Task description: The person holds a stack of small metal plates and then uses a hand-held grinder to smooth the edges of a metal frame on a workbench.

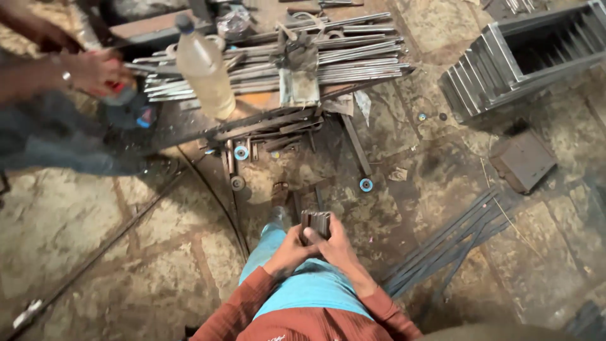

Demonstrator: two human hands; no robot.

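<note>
1. My left hand and my right hand meet in front of my lap, low in the middle of the scene, both closed around one small bundle of short metal pieces.
2. My left fingers curl tight against the bundle's left side; my right fingers wrap its right side, and one thumb presses on its near face. The top ends of the pieces stick out above my hands.
3. I hold the bundle upright above the stone floor, just beyond my light blue trouser leg.
4. Far from me, a low work surface carries a wide stack of long metal rods lying left to right.
5. A clear plastic bottle stands on the left part of those rods, and a worn glove lies draped over their middle.
6. At the far left, another person's hand grips the rod ends.
7. To the far right sits a frame of welded metal bars; nearer, on the right, loose dark strips lie slanted on the floor.
</note>
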